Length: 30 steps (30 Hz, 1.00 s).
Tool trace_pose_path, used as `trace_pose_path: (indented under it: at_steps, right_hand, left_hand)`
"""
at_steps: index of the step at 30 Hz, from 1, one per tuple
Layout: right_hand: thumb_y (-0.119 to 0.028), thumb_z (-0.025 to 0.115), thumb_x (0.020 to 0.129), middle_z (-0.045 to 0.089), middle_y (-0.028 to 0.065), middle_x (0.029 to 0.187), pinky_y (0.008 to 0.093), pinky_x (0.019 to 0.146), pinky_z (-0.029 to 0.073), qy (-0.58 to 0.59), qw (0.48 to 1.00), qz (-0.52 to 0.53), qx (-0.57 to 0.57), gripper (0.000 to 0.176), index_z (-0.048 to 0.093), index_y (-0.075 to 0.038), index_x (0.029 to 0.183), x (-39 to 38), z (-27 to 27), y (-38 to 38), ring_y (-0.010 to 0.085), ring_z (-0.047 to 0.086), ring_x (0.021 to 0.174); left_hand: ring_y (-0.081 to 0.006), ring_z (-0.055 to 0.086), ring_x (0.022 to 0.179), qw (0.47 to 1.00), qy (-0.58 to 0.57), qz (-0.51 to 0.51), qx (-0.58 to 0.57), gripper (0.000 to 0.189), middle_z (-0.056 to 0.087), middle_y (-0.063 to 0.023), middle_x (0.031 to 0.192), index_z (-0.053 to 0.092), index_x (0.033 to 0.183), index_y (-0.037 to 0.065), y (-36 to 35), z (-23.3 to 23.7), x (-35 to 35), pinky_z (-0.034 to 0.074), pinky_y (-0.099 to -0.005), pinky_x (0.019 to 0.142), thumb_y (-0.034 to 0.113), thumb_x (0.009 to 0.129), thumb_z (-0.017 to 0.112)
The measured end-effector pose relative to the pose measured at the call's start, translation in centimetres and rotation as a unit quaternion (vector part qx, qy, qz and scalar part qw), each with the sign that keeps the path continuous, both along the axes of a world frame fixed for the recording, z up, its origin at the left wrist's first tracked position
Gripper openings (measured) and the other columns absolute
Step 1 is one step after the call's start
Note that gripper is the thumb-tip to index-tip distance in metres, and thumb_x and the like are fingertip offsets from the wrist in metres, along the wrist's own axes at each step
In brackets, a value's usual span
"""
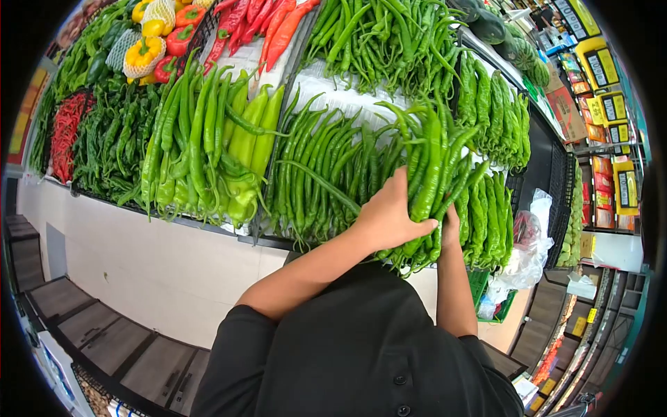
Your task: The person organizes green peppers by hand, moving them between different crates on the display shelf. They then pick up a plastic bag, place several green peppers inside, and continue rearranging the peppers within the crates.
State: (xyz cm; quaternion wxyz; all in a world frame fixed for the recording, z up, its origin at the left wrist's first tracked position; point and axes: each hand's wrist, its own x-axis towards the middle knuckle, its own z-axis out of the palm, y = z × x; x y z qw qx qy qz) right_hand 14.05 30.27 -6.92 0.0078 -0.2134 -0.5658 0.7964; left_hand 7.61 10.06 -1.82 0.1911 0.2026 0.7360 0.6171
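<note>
A bunch of long green chili peppers (432, 167) is gathered between my two hands at the front edge of the display. My left hand (392, 215) is closed around the bunch from the left, its thumb lying across the front. On the other side, my right hand (451, 226) grips the same bunch, with most of its fingers hidden behind the peppers. Rows of thinner green chili peppers (313, 163) lie to the left of my left hand. Another row of green peppers (495, 215) lies just right of my right hand.
Pale green peppers (260, 128), red chili peppers (243, 21) and yellow bell peppers (144, 52) lie farther left. A green crate (479, 285) and a clear plastic bag (531, 243) are at the right. Shelves with yellow price signs (627, 187) stand beyond.
</note>
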Motion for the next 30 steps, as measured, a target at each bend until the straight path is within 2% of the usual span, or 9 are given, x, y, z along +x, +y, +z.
trace_pose_path:
  at_steps: [3, 9, 13, 15, 17, 19, 23, 27, 30]
  right_hand:
    - [-0.050, 0.050, 0.097, 0.058, 0.0164, 0.134, 0.0428, 0.105, 0.046, 0.004, 0.999, -0.003, 0.041, 0.066, 0.047, -0.001, 0.141, 0.9, 0.5, 1.5, 0.0295, 0.059, 0.120]
    - [-0.050, 0.049, 0.099, 0.061, 0.0172, 0.129, 0.0425, 0.102, 0.049, -0.019, 0.996, -0.024, 0.083, 0.063, 0.052, 0.000, 0.137, 1.2, 4.6, 1.2, 0.0296, 0.062, 0.114]
    - [-0.048, 0.048, 0.099, 0.059, 0.0161, 0.132, 0.0432, 0.102, 0.049, 0.083, 0.987, -0.091, -0.103, 0.062, 0.047, -0.003, 0.141, 1.8, 1.8, 4.0, 0.0289, 0.060, 0.118]
    - [-0.052, 0.050, 0.096, 0.059, 0.0156, 0.132, 0.0434, 0.103, 0.048, 0.120, 0.993, -0.010, -0.012, 0.067, 0.045, -0.004, 0.143, 2.5, 4.2, 4.1, 0.0295, 0.059, 0.118]
    - [-0.057, 0.051, 0.093, 0.056, 0.0151, 0.136, 0.0445, 0.104, 0.048, 0.151, 0.978, -0.112, -0.088, 0.074, 0.043, -0.004, 0.145, 3.3, 1.9, 7.4, 0.0301, 0.058, 0.121]
    - [-0.060, 0.054, 0.090, 0.051, 0.0151, 0.141, 0.0452, 0.105, 0.048, 0.217, 0.974, 0.032, 0.063, 0.081, 0.039, -0.005, 0.147, 4.1, 3.4, 7.3, 0.0304, 0.055, 0.124]
    - [-0.063, 0.058, 0.088, 0.050, 0.0147, 0.143, 0.0454, 0.107, 0.046, 0.181, 0.980, -0.070, 0.033, 0.086, 0.038, -0.005, 0.148, 2.9, 5.6, 5.5, 0.0308, 0.054, 0.126]
    - [-0.055, 0.054, 0.093, 0.051, 0.0153, 0.141, 0.0452, 0.106, 0.047, 0.302, 0.952, 0.057, 0.006, 0.075, 0.041, -0.004, 0.147, 0.9, 5.4, 6.6, 0.0312, 0.055, 0.125]
    - [-0.053, 0.054, 0.094, 0.052, 0.0156, 0.141, 0.0454, 0.105, 0.047, 0.270, 0.962, 0.029, -0.025, 0.073, 0.042, -0.003, 0.146, -0.2, 6.4, 6.4, 0.0314, 0.055, 0.125]
  left_hand:
    - [-0.0408, 0.050, 0.127, 0.999, 0.002, -0.031, 0.006, 0.104, 0.045, -0.0286, 0.138, 0.021, 0.146, -0.005, 0.2, 0.8, 0.7, 0.043, -0.0431, 0.106, 0.034, 0.072, 0.083]
    - [-0.0437, 0.048, 0.128, 0.996, 0.047, -0.013, 0.075, 0.105, 0.042, -0.0299, 0.139, 0.019, 0.147, -0.007, 0.6, 1.1, 1.7, 0.041, -0.0433, 0.107, 0.032, 0.073, 0.082]
    - [-0.0444, 0.050, 0.124, 0.992, 0.070, -0.018, 0.104, 0.103, 0.043, -0.0289, 0.136, 0.021, 0.145, -0.006, 0.0, 3.4, 2.3, 0.045, -0.0458, 0.103, 0.032, 0.072, 0.083]
    - [-0.0444, 0.051, 0.122, 0.991, 0.084, -0.028, 0.100, 0.100, 0.044, -0.0280, 0.134, 0.024, 0.143, -0.006, -0.1, 4.5, 2.6, 0.047, -0.0473, 0.100, 0.033, 0.072, 0.083]
    - [-0.0438, 0.052, 0.119, 0.990, 0.090, -0.033, 0.101, 0.094, 0.046, -0.0262, 0.130, 0.028, 0.138, -0.004, 0.1, 5.3, 2.9, 0.050, -0.0496, 0.094, 0.035, 0.072, 0.082]
    - [-0.0437, 0.053, 0.118, 0.989, 0.109, -0.035, 0.091, 0.094, 0.046, -0.0258, 0.129, 0.028, 0.138, -0.004, 0.2, 6.0, 3.2, 0.050, -0.0495, 0.093, 0.035, 0.072, 0.082]
    - [-0.0437, 0.053, 0.118, 0.986, 0.141, -0.020, 0.081, 0.094, 0.047, -0.0255, 0.128, 0.029, 0.138, -0.004, 0.8, 6.8, 3.5, 0.050, -0.0496, 0.093, 0.036, 0.072, 0.083]
    - [-0.0442, 0.052, 0.120, 0.984, 0.169, -0.001, 0.053, 0.098, 0.046, -0.0264, 0.132, 0.027, 0.141, -0.004, 1.4, 8.0, 3.7, 0.049, -0.0500, 0.094, 0.039, 0.071, 0.082]
    - [-0.0449, 0.051, 0.121, 0.975, 0.219, 0.042, 0.022, 0.103, 0.042, -0.0271, 0.138, 0.025, 0.144, -0.004, 2.0, 8.8, 4.5, 0.048, -0.0503, 0.096, 0.041, 0.071, 0.082]
